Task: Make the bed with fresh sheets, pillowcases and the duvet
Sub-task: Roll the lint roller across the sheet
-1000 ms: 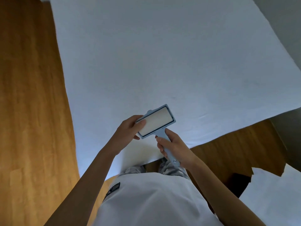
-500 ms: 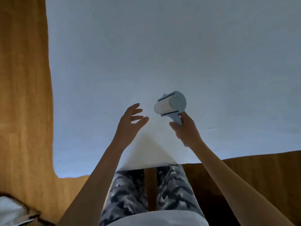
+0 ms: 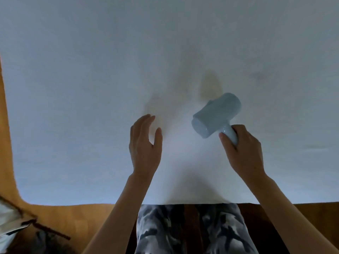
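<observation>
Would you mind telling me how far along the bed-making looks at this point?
Early to midway, I would judge. Done: a white sheet lies spread flat over the bed. In hand: the right hand grips a pale blue lint roller over the sheet, while the left hand hovers open beside it. Left: no pillows, pillowcases or duvet appear in this view.

Single head view, close above the sheet (image 3: 91, 88), facing forward and down
</observation>
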`<state>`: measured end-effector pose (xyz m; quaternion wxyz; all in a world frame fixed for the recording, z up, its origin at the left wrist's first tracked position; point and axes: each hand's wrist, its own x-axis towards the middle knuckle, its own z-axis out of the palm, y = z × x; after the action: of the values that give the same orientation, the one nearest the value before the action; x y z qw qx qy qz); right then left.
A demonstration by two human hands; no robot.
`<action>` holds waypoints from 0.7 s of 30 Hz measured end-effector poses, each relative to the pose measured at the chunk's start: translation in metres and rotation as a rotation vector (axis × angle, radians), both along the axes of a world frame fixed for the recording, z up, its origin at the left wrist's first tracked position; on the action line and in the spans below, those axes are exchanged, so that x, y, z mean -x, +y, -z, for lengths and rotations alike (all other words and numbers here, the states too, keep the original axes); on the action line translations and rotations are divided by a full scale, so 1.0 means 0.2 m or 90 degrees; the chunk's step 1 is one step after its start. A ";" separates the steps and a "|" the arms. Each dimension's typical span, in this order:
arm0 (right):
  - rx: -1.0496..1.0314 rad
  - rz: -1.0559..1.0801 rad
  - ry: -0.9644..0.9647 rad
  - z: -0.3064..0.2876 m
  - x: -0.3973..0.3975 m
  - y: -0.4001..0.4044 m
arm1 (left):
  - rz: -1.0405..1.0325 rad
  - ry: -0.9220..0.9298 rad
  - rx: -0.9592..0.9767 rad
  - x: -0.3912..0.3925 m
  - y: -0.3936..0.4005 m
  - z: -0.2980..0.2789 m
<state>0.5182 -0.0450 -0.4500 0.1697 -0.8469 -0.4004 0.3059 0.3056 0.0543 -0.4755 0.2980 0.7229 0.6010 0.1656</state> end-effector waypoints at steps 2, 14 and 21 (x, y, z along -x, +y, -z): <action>0.028 0.022 0.019 0.03 0.06 -0.01 | 0.003 0.025 -0.058 0.08 0.01 0.09; 0.125 -0.037 0.013 -0.03 0.30 -0.11 | 0.076 0.260 -0.132 0.39 0.12 0.25; 0.171 -0.094 -0.066 0.04 0.42 0.05 | 0.134 0.307 -0.101 0.38 0.08 0.31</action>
<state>0.4343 -0.0347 -0.4576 0.0115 -0.8451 -0.4252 0.3240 0.2288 0.0707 -0.5381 0.1047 0.8208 0.5616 0.0036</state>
